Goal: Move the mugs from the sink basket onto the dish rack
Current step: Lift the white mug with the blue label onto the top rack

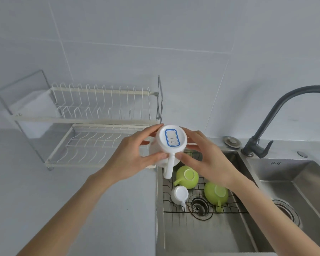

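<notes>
Both hands hold a white mug (171, 145) upside down, its labelled base facing me and its handle pointing down. My left hand (131, 156) grips its left side, my right hand (207, 159) its right side. The mug hangs above the sink's left edge, just right of the dish rack's lower tier (92, 145). In the wire sink basket (233, 209) below lie two green mugs (187, 177) (215, 194) and a small white mug (180, 194), all upside down.
The two-tier white dish rack (100, 100) stands on the grey counter at left, with no dishes on it. A dark tap (277, 115) rises at right between the two steel sink bowls. The drain (199, 206) sits under the basket.
</notes>
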`<act>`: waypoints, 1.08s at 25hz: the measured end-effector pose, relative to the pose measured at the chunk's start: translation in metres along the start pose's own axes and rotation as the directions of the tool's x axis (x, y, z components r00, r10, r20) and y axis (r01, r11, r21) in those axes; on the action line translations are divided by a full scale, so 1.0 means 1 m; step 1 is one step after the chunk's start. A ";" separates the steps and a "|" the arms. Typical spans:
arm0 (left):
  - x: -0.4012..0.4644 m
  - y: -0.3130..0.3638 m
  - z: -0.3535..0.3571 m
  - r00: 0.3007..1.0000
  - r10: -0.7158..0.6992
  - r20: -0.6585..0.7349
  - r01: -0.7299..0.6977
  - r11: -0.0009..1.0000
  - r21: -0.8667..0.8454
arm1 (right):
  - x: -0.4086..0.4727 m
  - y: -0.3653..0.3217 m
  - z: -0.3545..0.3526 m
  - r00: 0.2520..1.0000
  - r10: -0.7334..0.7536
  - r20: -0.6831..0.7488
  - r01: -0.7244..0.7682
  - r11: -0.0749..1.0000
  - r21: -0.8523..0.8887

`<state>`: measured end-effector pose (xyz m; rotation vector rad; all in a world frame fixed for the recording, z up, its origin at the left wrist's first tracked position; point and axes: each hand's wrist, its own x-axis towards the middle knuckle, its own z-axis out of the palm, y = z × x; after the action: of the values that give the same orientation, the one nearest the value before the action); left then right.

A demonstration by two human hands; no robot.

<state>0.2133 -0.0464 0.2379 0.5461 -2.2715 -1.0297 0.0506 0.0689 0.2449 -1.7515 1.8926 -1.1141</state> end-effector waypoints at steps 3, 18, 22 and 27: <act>-0.003 -0.006 -0.026 0.999 0.048 0.007 -0.048 0.999 0.017 | 0.012 -0.021 0.015 0.999 -0.018 -0.044 0.017 1.000 -0.023; 0.067 -0.014 -0.131 0.991 0.134 -0.031 -0.127 0.978 0.163 | 0.121 -0.083 0.021 0.984 -0.111 -0.141 0.082 0.977 -0.195; 0.103 -0.029 -0.138 0.996 0.080 -0.027 -0.075 0.982 0.171 | 0.156 -0.071 0.019 0.990 -0.067 -0.120 0.039 0.974 -0.225; 0.139 -0.059 -0.132 1.000 -0.013 0.009 0.012 0.992 0.124 | 0.200 -0.057 0.017 0.998 0.063 0.000 -0.060 0.946 -0.319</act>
<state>0.2030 -0.2335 0.3098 0.6084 -2.3553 -0.9028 0.0635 -0.1218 0.3275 -1.8387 2.2041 -0.8083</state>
